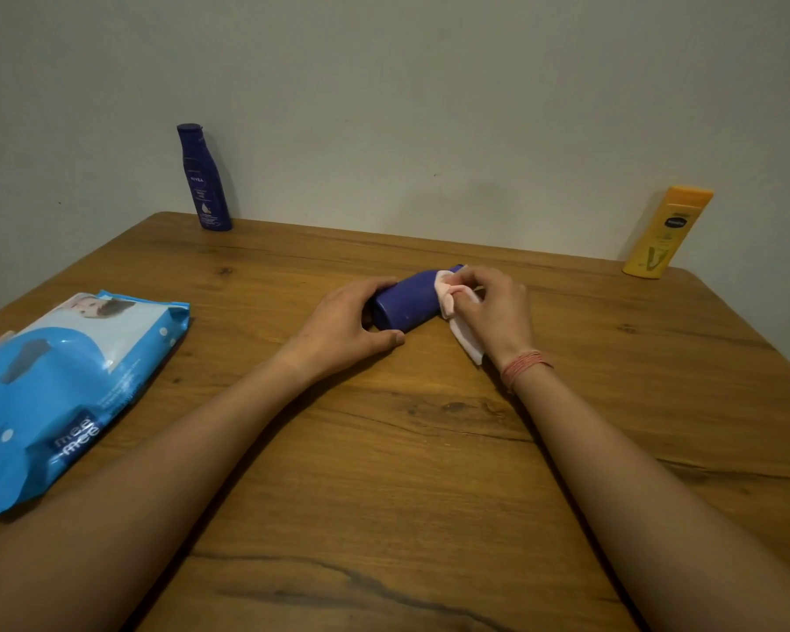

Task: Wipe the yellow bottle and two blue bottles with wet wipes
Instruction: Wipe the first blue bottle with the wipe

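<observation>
Two blue bottles: one lying (407, 303), gripped by left hand (347, 330); one upright (204, 177) at 11 o'clock. Right hand (498, 312) pinches one wipe (457, 307). One yellow bottle (664, 232) at 2 o'clock.

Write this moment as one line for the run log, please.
left hand: holds lying blue bottle | right hand: wet wipe near cap | standing blue bottle, yellow bottle: upright by wall
</observation>
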`<state>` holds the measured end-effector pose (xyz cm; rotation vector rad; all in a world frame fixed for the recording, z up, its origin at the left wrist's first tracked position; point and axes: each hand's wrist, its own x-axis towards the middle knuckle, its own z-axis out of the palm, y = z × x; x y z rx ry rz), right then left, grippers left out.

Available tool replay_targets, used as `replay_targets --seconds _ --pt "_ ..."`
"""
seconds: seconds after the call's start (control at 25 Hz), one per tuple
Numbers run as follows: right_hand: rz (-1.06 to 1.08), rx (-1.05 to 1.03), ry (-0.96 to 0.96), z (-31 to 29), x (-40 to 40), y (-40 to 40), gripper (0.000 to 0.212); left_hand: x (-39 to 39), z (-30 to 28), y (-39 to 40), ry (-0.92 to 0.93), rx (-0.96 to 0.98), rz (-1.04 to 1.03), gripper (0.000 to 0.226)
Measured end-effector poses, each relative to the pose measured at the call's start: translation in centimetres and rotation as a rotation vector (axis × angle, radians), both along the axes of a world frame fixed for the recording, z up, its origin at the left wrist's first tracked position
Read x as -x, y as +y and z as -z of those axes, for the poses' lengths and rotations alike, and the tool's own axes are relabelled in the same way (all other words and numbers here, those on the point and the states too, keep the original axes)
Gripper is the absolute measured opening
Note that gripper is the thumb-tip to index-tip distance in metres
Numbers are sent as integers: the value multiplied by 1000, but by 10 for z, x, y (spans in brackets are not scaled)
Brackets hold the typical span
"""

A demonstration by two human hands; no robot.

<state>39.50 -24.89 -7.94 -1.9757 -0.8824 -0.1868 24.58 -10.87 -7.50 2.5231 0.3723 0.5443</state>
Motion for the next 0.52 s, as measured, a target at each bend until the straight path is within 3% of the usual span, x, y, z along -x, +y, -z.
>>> replay_targets --seconds 0.08,0.28,0.36,0.52 --pt "8 38 -9 -1 -1 -3 15 0 1 0 -4 -21 -11 74" --pt "-461 -32 -233 -3 47 16 17 2 3 2 -89 -17 17 51" --pt "-403 -41 -218 -2 43 18 16 1 4 4 -81 12 0 56" --pt "5 -22 -55 0 2 1 15 -2 6 6 36 22 -42 65"
